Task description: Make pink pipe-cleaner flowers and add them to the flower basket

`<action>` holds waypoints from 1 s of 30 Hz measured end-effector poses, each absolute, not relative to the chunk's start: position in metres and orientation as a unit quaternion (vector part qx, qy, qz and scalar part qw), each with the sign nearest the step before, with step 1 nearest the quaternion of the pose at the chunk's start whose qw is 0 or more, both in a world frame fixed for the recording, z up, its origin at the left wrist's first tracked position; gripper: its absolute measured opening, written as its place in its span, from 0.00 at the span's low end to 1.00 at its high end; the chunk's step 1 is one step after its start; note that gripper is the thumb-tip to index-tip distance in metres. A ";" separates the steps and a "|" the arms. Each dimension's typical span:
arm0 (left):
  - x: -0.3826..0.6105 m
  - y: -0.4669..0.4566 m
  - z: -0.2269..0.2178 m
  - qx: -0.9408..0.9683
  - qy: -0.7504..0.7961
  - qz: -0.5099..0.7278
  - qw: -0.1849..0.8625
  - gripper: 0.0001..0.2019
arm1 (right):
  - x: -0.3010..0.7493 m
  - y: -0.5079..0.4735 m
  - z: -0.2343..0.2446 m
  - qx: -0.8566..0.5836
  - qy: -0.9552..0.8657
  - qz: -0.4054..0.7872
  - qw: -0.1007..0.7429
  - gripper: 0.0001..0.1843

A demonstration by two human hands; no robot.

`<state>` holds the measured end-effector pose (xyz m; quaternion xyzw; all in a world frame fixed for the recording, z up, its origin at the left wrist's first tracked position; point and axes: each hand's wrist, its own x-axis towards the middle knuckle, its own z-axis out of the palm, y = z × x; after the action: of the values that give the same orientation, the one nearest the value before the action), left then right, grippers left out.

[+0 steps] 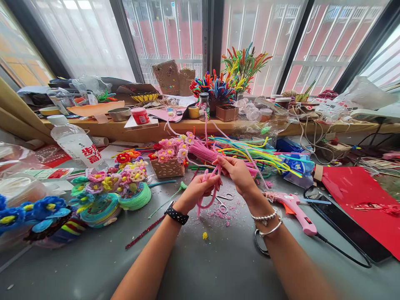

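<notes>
Both my hands meet over the grey table and pinch a pink pipe cleaner (208,199) bent into loops. My left hand (197,190), with a black dotted watch band at the wrist, is closed on the lower loops. My right hand (238,171), with bead and metal bracelets, pinches the upper end. Small scissors (223,203) lie on the table just below the hands, among pink fluff scraps. A pink glue gun (295,209) lies to the right of my right wrist.
A basket of pink pipe-cleaner flowers (170,158) and a heap of coloured pipe cleaners (250,152) lie behind the hands. Finished flower pieces (106,189) and a water bottle (76,143) stand at left. A black phone (346,227) and red paper (362,200) lie at right. The wooden shelf (187,125) is cluttered.
</notes>
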<state>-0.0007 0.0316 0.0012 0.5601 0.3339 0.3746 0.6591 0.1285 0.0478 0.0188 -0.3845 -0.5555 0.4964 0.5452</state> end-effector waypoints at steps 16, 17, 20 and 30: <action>-0.001 0.034 0.000 0.467 0.253 0.342 0.775 0.15 | 0.148 0.050 0.030 -0.303 -0.349 0.608 0.645 0.12; -0.001 0.034 0.000 0.463 0.248 0.335 0.783 0.15 | 0.149 0.050 0.030 -0.296 -0.357 0.610 0.642 0.13; -0.004 0.035 -0.001 0.452 0.240 0.304 0.804 0.17 | 0.153 0.051 0.031 -0.271 -0.358 0.618 0.645 0.14; -0.007 0.033 0.000 0.401 0.200 0.254 0.857 0.19 | 0.157 0.052 0.032 -0.283 -0.372 0.593 0.655 0.18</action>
<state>-0.0067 0.0331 0.0000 0.4010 0.2002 0.2540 0.8571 0.1569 0.0518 0.0321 -0.2832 -0.3717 0.5935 0.6553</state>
